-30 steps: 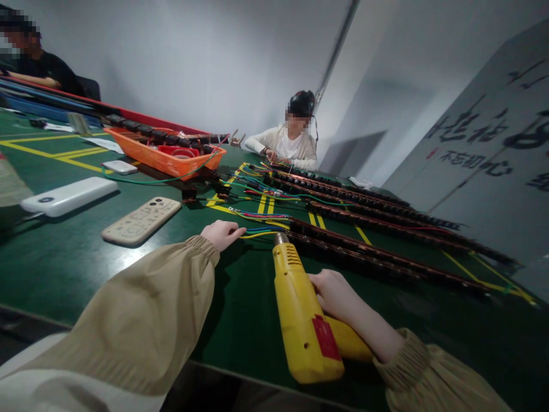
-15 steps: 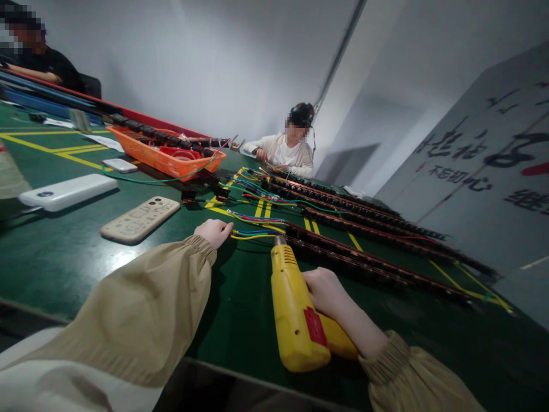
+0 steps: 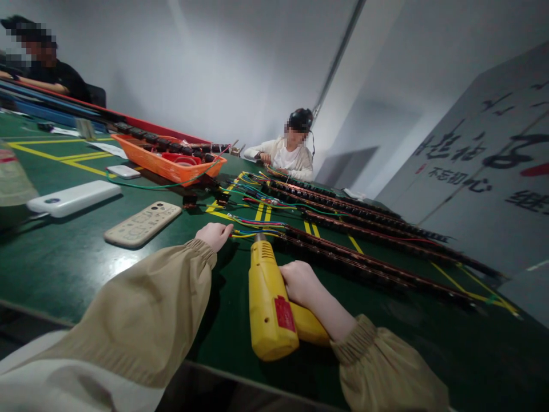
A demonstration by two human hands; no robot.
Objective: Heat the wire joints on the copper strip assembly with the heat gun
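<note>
My right hand (image 3: 299, 281) is wrapped round the handle of a yellow heat gun (image 3: 271, 303). The gun's metal nozzle (image 3: 259, 237) points away from me at a bundle of blue, yellow and green wires (image 3: 246, 233). The left ends of those wires are pinched in my left hand (image 3: 214, 236), whose fingers are closed. From the bundle a long dark bar with copper strips (image 3: 343, 257) runs off to the right. Another set of coloured wires (image 3: 257, 222) lies just behind, coming from the same group of bars.
A beige phone (image 3: 143, 224), a white power bank (image 3: 75, 198) and an orange basket (image 3: 171, 169) of parts stand at the left. More long bars (image 3: 369, 226) lie behind. One person (image 3: 289, 154) sits across the table, another (image 3: 51, 71) at the far left.
The heat gun in my right hand has moved left, its nozzle shifting along the wires toward my left hand. My left hand keeps its hold with almost no movement.
</note>
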